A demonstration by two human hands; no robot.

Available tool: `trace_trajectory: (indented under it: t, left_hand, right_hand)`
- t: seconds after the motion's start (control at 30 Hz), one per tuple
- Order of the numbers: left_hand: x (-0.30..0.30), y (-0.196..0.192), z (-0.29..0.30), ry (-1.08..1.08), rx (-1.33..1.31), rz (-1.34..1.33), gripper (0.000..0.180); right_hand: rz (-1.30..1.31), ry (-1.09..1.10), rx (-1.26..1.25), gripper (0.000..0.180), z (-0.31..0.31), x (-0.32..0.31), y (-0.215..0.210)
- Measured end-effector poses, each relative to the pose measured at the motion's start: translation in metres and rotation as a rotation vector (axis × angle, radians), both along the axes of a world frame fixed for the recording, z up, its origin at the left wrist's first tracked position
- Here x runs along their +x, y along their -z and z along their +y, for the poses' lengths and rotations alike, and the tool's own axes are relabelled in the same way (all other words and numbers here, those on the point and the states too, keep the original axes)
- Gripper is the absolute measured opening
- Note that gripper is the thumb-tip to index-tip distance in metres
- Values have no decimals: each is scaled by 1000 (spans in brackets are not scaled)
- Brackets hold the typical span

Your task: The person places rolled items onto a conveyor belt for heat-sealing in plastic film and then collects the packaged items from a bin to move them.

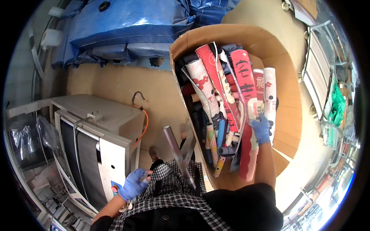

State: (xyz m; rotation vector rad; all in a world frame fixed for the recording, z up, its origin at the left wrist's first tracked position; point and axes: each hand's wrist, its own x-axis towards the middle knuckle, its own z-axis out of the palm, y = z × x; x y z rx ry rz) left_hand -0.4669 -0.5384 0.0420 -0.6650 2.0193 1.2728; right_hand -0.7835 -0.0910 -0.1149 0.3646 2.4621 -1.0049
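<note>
My right hand, in a blue glove, grips the edge of a long rolled mat, red and cream with black characters. That mat leans among several other rolled mats in a large cardboard box. Close by stands a pale roll with a red flower print. My left hand, also blue-gloved, hovers beside my checked apron, its fingers loosely bent and holding nothing visible; its fingertips look uncovered. To its right, a grey metal tube rises in front of the apron.
A grey-white machine with a dark belt and a red button stands at my left, an orange hose behind it. Blue tarp-wrapped bundles lie at the far side. A wheeled cart is at the right.
</note>
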Motion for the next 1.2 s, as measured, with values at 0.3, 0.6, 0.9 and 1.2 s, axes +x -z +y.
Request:
trace_trajectory:
  t: [0.3,0.6,0.9,1.2]
  left_hand:
    - [-56,-83,-14,170,-16,933,99]
    - [69,-140,-163,-350,-922,1287,82]
    - [149,-100,-301,-459,-1090,866,56]
    - [212,-38,-366,-536,-982,148,41]
  right_hand:
    - [281,82,-1079,62,-214,61,-265]
    - [479,-266,-1280,64,-466,232,-302]
    - [-167,-150,-1505,75,-609,149,-292]
    - [-735,-190,-1199,51,-763,196,-142]
